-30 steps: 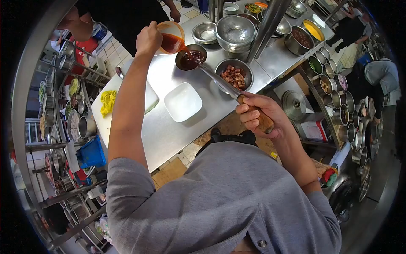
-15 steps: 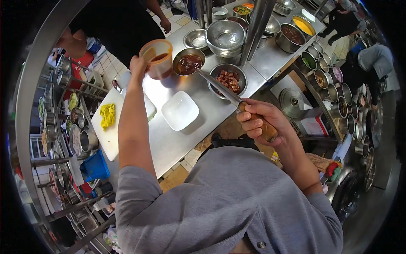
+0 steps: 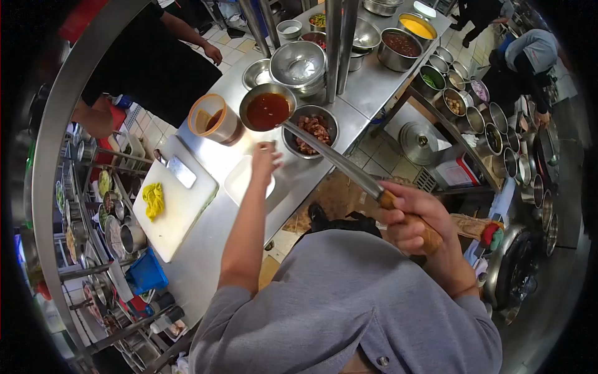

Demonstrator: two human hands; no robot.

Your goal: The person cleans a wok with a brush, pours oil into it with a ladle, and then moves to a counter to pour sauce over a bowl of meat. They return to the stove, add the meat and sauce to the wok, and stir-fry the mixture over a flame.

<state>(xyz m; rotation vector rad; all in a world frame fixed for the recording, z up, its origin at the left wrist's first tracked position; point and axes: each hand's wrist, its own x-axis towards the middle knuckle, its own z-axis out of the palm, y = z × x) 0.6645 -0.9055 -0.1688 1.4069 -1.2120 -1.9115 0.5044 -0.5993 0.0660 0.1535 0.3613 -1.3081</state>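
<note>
Ladle [image 3: 333, 154]: red sauce [image 3: 268, 112] inside, handle [image 3: 431, 235] clamped in right hand [image 3: 412, 215]
Left hand [image 3: 266, 164]: loosely open, above white bowl [image 3: 238, 181]
Tub [image 3: 229, 132]: upright on surface [image 3: 205, 252], near ladle

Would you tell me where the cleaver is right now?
In the head view, the cleaver lies on the white cutting board at left, just beyond the yellow cloth.

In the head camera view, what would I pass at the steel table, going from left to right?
Yellow cloth, cleaver blade, plastic tub, reddish sauce, meat chunks, large steel pot.
</note>
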